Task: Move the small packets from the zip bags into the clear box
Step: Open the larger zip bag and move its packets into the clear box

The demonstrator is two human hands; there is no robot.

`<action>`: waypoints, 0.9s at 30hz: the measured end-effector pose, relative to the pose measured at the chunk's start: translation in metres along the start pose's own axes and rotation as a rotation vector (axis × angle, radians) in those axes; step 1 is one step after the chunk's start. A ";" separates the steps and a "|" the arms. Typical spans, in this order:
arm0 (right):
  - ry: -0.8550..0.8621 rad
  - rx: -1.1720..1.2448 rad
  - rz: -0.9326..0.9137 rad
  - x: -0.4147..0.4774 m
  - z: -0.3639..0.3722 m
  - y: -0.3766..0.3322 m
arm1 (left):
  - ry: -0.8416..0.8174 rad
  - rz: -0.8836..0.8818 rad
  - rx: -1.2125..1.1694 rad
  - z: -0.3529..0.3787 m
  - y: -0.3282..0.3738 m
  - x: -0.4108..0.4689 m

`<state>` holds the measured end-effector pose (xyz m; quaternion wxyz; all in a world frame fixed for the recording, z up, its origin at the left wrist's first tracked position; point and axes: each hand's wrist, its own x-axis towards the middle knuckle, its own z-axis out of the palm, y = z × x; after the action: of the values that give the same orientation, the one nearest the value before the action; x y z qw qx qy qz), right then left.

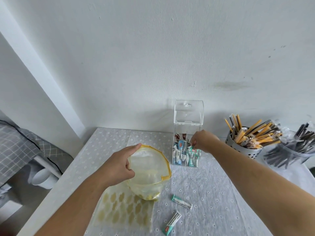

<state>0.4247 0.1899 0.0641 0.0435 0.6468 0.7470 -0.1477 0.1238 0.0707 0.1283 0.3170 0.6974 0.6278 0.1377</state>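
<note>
My left hand [119,165] grips the yellow rim of an open zip bag [150,172] and holds its mouth wide; the bag looks nearly empty. My right hand [202,140] pinches a green-and-white packet [192,148] over the front right compartment of the clear box [186,147]. The box lid stands raised at the back. Blue, green and brown packets fill its compartments. Two green-tipped packets [181,201] [171,223] lie loose on the tablecloth in front. A second, flat zip bag [122,212] with yellow spots lies under the open one.
A perforated metal cup [245,147] of yellow and dark sticks stands right of the box. Beside it sits a clear container [289,155] of dark sticks. The wall rises close behind. A bed with grey checked bedding [20,147] is past the table's left edge.
</note>
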 end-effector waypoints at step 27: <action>0.218 0.595 -0.322 -0.095 -0.042 -0.095 | 0.086 0.044 -0.057 -0.002 0.014 -0.025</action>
<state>0.3520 0.0996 0.1443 -0.2504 0.5171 0.7639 -0.2940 0.1294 0.0472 0.1436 0.3065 0.6951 0.6213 0.1922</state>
